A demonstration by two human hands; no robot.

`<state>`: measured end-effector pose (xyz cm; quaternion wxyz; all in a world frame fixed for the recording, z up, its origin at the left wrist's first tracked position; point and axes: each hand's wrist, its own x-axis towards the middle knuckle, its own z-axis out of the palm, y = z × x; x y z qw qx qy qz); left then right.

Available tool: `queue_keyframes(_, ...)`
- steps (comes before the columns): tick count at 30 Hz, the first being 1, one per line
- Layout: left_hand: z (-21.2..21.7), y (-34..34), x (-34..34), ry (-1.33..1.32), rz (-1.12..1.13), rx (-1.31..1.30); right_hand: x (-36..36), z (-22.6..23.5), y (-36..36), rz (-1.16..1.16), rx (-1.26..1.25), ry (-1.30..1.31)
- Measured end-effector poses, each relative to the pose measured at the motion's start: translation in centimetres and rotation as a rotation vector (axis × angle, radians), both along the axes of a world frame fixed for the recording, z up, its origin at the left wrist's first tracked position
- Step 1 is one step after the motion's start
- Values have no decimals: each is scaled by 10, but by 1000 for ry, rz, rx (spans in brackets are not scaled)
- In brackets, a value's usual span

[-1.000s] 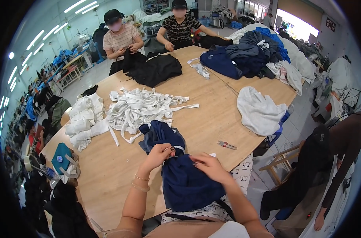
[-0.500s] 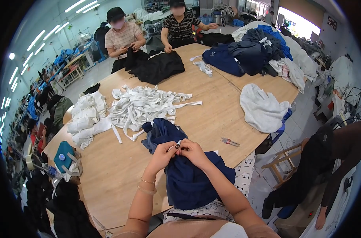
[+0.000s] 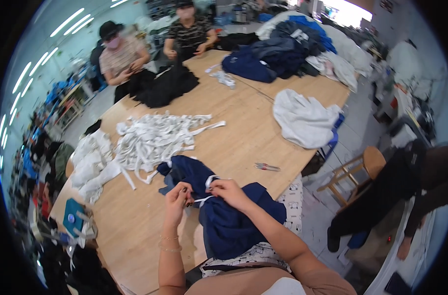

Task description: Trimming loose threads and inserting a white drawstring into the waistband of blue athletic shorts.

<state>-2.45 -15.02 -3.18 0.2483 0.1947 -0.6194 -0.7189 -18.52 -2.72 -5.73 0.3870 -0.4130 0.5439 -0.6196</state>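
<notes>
A navy blue garment (image 3: 232,223) lies bunched across my lap and the near table edge, its far end resting on the tabletop. A short length of white cord (image 3: 201,200) runs between my two hands above the cloth. My left hand (image 3: 177,200) is closed in a pinch on the cord's left end. On the other side, the fingers of my right hand (image 3: 228,192) are pinched together on the cord where it meets the garment; a white loop curves up beside them. The fingertips partly hide the cord's ends.
Thread snips (image 3: 267,167) lie right of the garment. Beyond it are a heap of white straps (image 3: 155,132) and folded white cloth (image 3: 90,152). A white fabric piece (image 3: 305,118) hangs over the right edge. Two people handle black garments (image 3: 165,86) across the table (image 3: 233,140).
My hands have moved apart, the left one going left, and white cord now stretches between them. The whole view has shifted, so the table items appear further left.
</notes>
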Motion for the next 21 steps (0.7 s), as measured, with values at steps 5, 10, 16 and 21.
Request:
queue_keyframes(5,55,25,-15,74,-48,-440,25,15,1,24,-80,641)
queue_keyframes(10,51,31,-25,-54,-260,-457,21,24,18,-13,75,548)
queue_keyframes(16,49,37,0,-364,-164,-866,12,2,14,41,-19,490)
queue_keyframes(21,45,30,17,-468,-186,-1173,13,8,15,42,-69,504)
